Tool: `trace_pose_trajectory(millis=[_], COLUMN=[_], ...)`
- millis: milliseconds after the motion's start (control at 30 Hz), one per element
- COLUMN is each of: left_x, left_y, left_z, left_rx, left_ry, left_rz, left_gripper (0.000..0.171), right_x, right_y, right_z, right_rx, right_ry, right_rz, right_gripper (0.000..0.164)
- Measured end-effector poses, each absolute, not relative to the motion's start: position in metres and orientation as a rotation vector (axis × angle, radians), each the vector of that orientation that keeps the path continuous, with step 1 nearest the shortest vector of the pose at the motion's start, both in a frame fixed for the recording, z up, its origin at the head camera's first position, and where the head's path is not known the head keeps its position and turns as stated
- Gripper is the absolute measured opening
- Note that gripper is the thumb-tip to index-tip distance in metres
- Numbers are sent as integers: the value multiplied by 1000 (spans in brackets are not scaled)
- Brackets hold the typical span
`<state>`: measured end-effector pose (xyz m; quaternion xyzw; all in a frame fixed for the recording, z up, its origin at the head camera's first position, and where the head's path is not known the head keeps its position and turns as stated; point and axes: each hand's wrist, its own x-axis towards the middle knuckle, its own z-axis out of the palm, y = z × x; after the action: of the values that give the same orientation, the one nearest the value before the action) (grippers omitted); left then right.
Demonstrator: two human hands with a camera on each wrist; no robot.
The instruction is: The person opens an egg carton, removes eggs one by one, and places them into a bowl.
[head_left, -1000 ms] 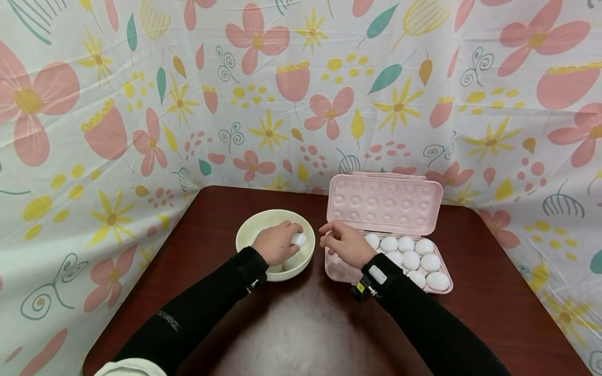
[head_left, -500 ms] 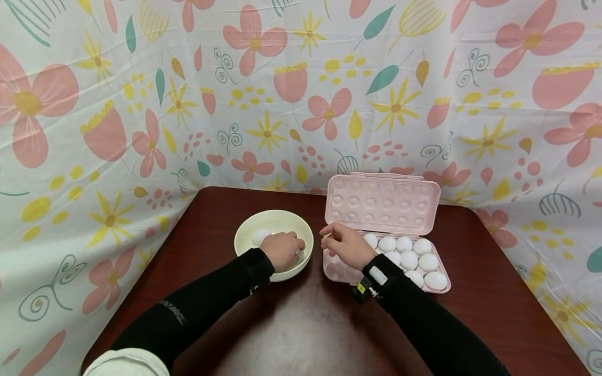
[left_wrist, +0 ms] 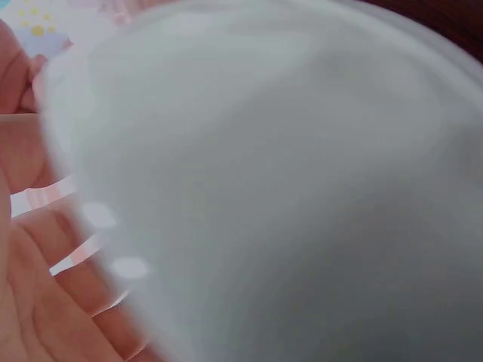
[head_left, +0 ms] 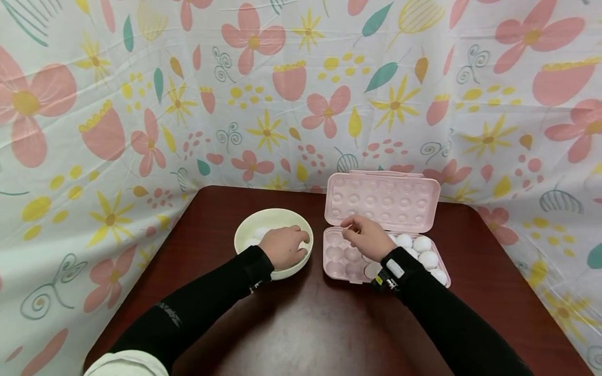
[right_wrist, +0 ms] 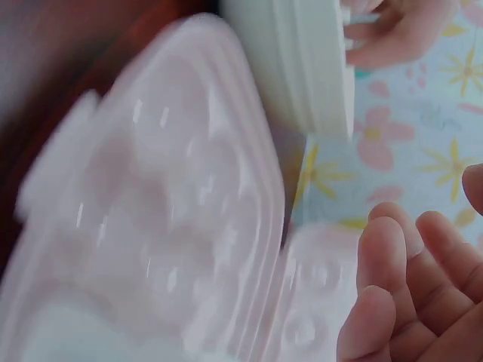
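In the head view my left hand [head_left: 284, 247] is over the cream bowl [head_left: 244, 230], fingers loosely bent, with nothing visible in its grasp. White eggs [head_left: 260, 232] lie in the bowl, partly hidden behind this hand. A large blurred pale shape [left_wrist: 264, 188] fills most of the left wrist view beside the spread fingers. My right hand [head_left: 367, 237] hovers above the pink egg carton [head_left: 336, 269], fingers relaxed and holding nothing. Several white eggs [head_left: 428, 259] sit in the carton's right part, some covered by the right arm. Cups on its left are bare.
The carton's lid [head_left: 383, 201] stands raised at the back. Bowl and carton stand side by side on a dark red-brown table [head_left: 291, 324], with a narrow gap between them. A flowered curtain [head_left: 282, 104] hangs behind the table.
My left hand lowered an egg into the bowl and its fingers have loosened. My right hand has moved right, from the carton's left edge to above its middle.
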<state>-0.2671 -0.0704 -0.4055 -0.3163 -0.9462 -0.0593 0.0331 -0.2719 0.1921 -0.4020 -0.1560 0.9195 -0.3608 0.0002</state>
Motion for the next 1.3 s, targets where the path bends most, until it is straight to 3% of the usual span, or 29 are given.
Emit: trace_pose_trajectory(millis=[300, 767, 1067, 1300], left_x=[-258, -253, -249, -249], left_y=[-43, -12, 0, 7], left_z=[-396, -401, -407, -406], left_rx=[-1049, -1103, -1120, -1161], left_ry=[-2854, -2822, -2820, -2779], left_rz=[-291, -338, -399, -455], left_gripper=[23, 27, 33, 40], right_x=[-257, -231, -229, -231], right_y=[228, 238, 242, 245], right_z=[-407, -417, -423, -413], right_rx=[-451, -463, -500, -452], right_ry=[3039, 3049, 3055, 3056], right_rz=[-669, -230, -210, -483], right_gripper=[28, 28, 28, 30])
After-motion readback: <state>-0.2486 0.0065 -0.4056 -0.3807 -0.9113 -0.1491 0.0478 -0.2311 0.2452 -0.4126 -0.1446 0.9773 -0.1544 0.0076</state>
